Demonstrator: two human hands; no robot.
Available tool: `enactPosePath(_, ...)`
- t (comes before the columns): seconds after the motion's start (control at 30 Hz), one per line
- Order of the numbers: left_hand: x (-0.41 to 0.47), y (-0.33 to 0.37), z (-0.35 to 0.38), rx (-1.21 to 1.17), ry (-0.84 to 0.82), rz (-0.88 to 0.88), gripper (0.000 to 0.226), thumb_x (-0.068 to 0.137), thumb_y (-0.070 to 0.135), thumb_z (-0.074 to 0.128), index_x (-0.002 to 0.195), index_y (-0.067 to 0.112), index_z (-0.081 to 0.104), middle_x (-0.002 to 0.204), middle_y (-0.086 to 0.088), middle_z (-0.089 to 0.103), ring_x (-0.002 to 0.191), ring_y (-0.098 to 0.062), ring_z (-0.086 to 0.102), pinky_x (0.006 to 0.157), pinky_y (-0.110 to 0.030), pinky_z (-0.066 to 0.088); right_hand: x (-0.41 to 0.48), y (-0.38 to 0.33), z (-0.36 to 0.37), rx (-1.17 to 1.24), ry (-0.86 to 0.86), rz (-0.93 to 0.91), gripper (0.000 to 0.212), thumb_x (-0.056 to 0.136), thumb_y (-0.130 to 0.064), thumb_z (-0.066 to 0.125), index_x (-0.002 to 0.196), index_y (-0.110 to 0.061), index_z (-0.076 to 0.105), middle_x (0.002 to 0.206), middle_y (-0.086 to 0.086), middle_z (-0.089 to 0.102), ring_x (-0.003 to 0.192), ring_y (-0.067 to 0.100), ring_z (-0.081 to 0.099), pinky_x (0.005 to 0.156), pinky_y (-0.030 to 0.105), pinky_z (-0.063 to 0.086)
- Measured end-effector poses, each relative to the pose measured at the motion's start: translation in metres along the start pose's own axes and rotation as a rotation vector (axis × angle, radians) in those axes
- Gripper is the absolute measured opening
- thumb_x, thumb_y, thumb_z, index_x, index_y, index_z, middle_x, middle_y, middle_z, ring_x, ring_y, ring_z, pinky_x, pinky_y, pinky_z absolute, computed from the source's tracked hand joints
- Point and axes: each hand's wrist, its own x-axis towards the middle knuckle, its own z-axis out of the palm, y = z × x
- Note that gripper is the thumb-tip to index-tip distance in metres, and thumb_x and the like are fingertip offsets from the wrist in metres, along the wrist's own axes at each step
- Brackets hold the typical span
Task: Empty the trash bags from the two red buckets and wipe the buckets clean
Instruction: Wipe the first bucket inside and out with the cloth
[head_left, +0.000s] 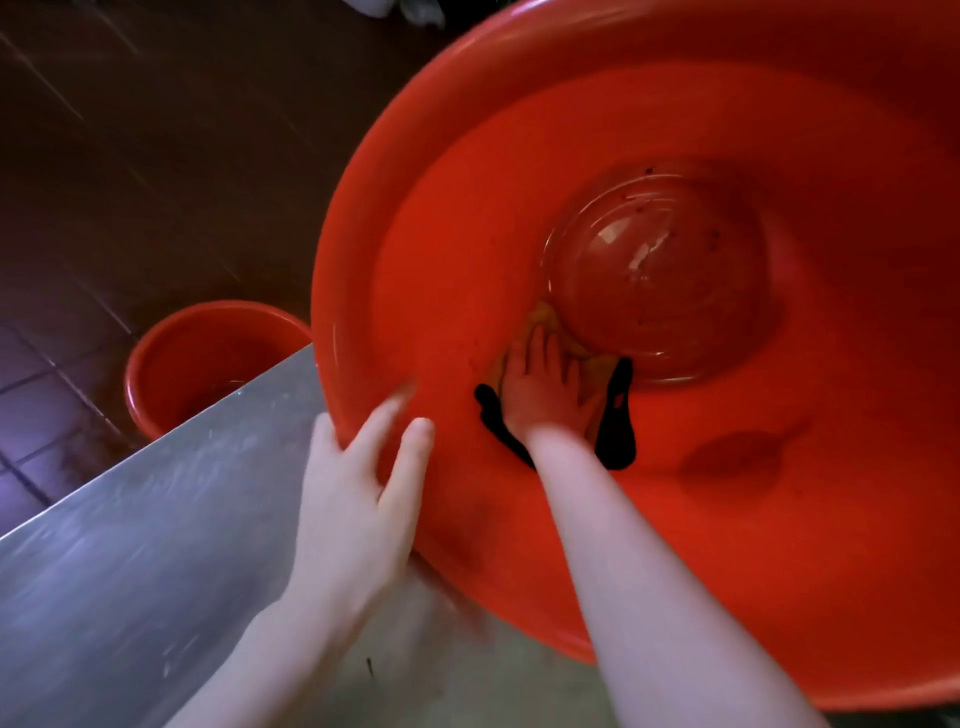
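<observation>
A big red bucket (779, 467) fills the right of the view, tipped toward me on a steel table (156, 545). My left hand (358, 499) holds its near rim, fingers over the edge. My right hand (545, 389) reaches deep inside and presses a yellow cloth (545, 322) with dark edges (615, 421) against the inner wall near the bottom. The round bottom (660, 270) is wet with a few specks. A second, smaller-looking red bucket (208, 358) stands on the floor past the table's edge.
Dark brown floor tiles (156, 156) lie at the left and top left. The steel table's edge runs diagonally from lower left toward the big bucket. Something pale shows at the top edge (374, 8).
</observation>
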Motion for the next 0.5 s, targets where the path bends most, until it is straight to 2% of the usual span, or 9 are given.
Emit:
enactPosePath(0.1, 0.036, 0.028, -0.027, 0.205, 0.162, 0.303, 0.045, 0.092, 0.047, 0.053, 0.134, 0.030, 0.055, 0.129, -0.008, 0.034, 0.113, -0.014, 0.042, 0.099, -0.024, 0.034, -0.006, 0.002, -0.004, 0.035, 0.005, 0.013, 0.057, 0.100, -0.053, 0.010, 0.152, -0.038, -0.008, 0.162, -0.014, -0.008, 0.149, 0.024, -0.005, 0.116, 0.057, -0.009)
enactPosePath(0.13, 0.052, 0.037, -0.036, 0.278, 0.206, 0.403, 0.042, 0.094, 0.045, 0.052, 0.135, 0.034, 0.053, 0.127, -0.009, 0.036, 0.103, -0.012, 0.043, 0.092, -0.024, 0.038, -0.007, 0.002, -0.004, 0.013, 0.006, 0.000, 0.057, 0.100, -0.054, 0.010, 0.152, -0.038, -0.006, 0.162, -0.014, -0.008, 0.149, 0.025, -0.006, 0.115, 0.057, -0.010)
enactPosePath(0.2, 0.075, 0.045, -0.047, 0.418, 0.213, 0.481, 0.040, 0.098, 0.043, 0.050, 0.137, 0.041, 0.046, 0.114, -0.006, 0.039, 0.080, -0.012, 0.044, 0.072, -0.028, 0.040, -0.010, 0.006, -0.004, -0.062, -0.003, -0.002, 0.058, 0.099, -0.055, 0.009, 0.153, -0.038, -0.006, 0.162, -0.012, -0.010, 0.149, 0.027, -0.008, 0.115, 0.058, -0.012)
enactPosePath(0.27, 0.072, 0.036, -0.047, 0.476, 0.152, 0.431, 0.046, 0.096, 0.036, 0.054, 0.140, 0.042, 0.043, 0.113, -0.012, 0.043, 0.074, -0.029, 0.051, 0.065, -0.035, 0.041, -0.018, 0.020, -0.005, -0.154, -0.002, 0.054, 0.058, 0.099, -0.055, 0.007, 0.152, -0.039, -0.006, 0.162, -0.010, -0.011, 0.149, 0.028, -0.010, 0.114, 0.058, -0.014)
enactPosePath(0.3, 0.064, 0.027, -0.045, 0.451, 0.122, 0.387, 0.050, 0.094, 0.031, 0.057, 0.141, 0.041, 0.042, 0.117, -0.013, 0.044, 0.082, -0.034, 0.054, 0.066, -0.038, 0.043, -0.023, 0.028, -0.006, -0.206, 0.010, 0.086, 0.057, 0.099, -0.055, 0.006, 0.152, -0.040, -0.007, 0.162, -0.009, -0.011, 0.149, 0.029, -0.011, 0.114, 0.058, -0.014)
enactPosePath(0.37, 0.042, 0.006, -0.039, 0.352, 0.075, 0.310, 0.056, 0.093, 0.024, 0.061, 0.141, 0.045, 0.040, 0.122, -0.009, 0.045, 0.098, -0.025, 0.051, 0.073, -0.037, 0.043, -0.033, 0.043, -0.009, -0.290, 0.023, 0.144, 0.056, 0.099, -0.052, 0.005, 0.152, -0.039, -0.008, 0.162, -0.007, -0.013, 0.148, 0.031, -0.013, 0.114, 0.059, -0.013)
enactPosePath(0.5, 0.017, -0.010, -0.016, 0.228, -0.015, 0.202, 0.057, 0.087, 0.043, 0.047, 0.139, 0.061, 0.032, 0.129, -0.006, 0.048, 0.104, -0.013, 0.048, 0.081, -0.032, 0.041, -0.057, 0.055, -0.008, -0.242, 0.002, 0.256, 0.055, 0.102, -0.045, 0.009, 0.154, -0.033, -0.006, 0.162, -0.008, -0.011, 0.148, 0.032, -0.011, 0.114, 0.061, -0.006)
